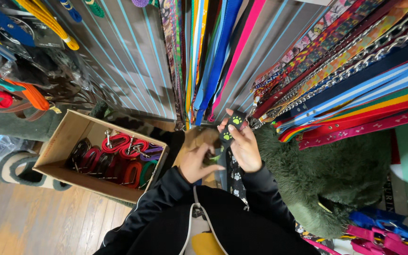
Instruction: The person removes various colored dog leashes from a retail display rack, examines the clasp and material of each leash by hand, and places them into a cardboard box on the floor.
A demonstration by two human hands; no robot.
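Observation:
My right hand (245,147) holds up a black collar strap with green paw prints (231,127) in front of a wall of hanging leashes (218,56). My left hand (197,162) sits just below and left of it, fingers curled on the lower part of the same strap, where a black strap with white paw prints (235,179) hangs down between my arms. Both sleeves are black.
A cardboard box (62,141) of rolled red, black, purple and green collars sits at left on the wooden floor. A dark green plush pet bed (327,184) lies at right. Colourful leashes and a chain (355,61) hang at upper right. Pink and blue straps lie at lower right.

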